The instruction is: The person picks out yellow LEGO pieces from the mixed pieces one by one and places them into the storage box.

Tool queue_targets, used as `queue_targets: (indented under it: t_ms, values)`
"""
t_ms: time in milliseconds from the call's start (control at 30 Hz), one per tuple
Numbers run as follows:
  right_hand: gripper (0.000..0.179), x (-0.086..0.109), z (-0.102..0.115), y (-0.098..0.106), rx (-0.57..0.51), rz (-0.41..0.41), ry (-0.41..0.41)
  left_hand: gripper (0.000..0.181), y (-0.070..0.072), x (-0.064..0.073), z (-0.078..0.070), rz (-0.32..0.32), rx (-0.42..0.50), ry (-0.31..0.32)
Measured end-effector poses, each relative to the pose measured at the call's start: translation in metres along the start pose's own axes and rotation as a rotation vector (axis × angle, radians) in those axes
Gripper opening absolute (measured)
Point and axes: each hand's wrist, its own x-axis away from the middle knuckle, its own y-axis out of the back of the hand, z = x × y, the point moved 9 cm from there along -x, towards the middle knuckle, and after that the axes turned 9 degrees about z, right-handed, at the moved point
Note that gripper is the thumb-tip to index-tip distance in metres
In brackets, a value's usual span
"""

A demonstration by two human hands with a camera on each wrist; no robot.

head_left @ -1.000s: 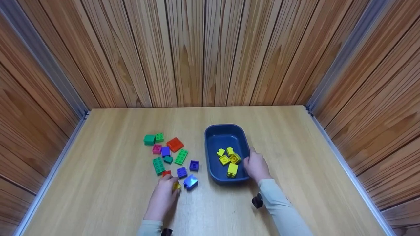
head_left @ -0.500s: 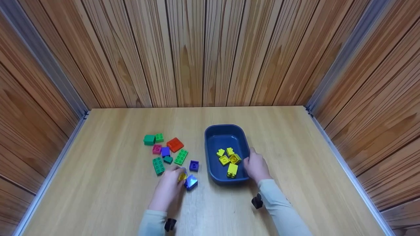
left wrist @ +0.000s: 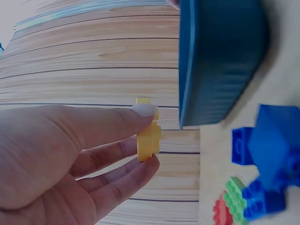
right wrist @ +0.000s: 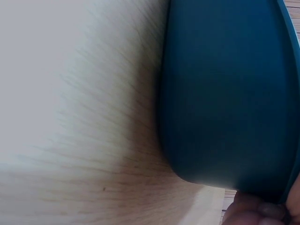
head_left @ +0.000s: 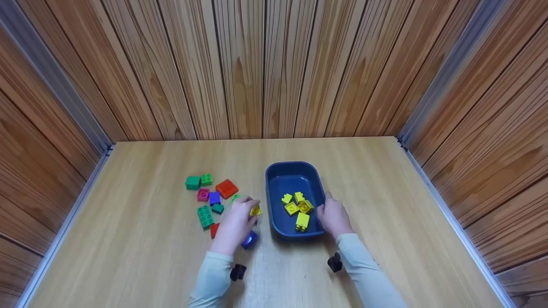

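Note:
My left hand (head_left: 235, 223) pinches a yellow toy brick (left wrist: 146, 143) between thumb and fingertips, held above the table just left of a dark blue tray (head_left: 294, 182). In the left wrist view the brick's studs face the tray's side. My right hand (head_left: 335, 216) grips the tray's right rim, with the thumb at the inner edge; in the right wrist view its curled fingers (right wrist: 255, 208) show at the tray's corner. Inside the tray lie several yellow bricks (head_left: 302, 222). A blue brick (head_left: 249, 239) sits on the table partly behind my left hand.
Left of the tray, loose bricks are spread on the wooden table (head_left: 145, 205): a flat red one (head_left: 227, 188), a long dark green one (head_left: 205, 217), a pink one (head_left: 203, 194) and several others. A plank-patterned wall (head_left: 248, 77) stands behind the table.
My left hand has moved up and to the right with the yellow brick, from beside the loose bricks toward the tray. My right hand and the tray have stayed in place.

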Motion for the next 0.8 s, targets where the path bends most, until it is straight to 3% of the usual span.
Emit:
queue_targets:
  t_ms: [167, 433, 667, 800]
  values:
    - [0.057, -0.001, -0.001, 0.0, -0.004, 0.002, -0.006, 0.041, 0.006, -0.014, -0.007, 0.021, 0.042, 0.024]
    - [0.055, 0.001, 0.002, 0.004, 0.05, -0.074, 0.045, 0.041, 0.009, -0.039, -0.029, 0.012, 0.015, -0.048]
    - [0.054, 0.002, 0.002, 0.003, 0.028, -0.064, 0.034, 0.04, 0.006, -0.066, -0.047, 0.047, 0.026, -0.055]
    - [0.054, 0.002, 0.006, 0.002, 0.031, -0.075, 0.033, 0.038, 0.005, -0.08, -0.057, 0.052, 0.031, -0.094]
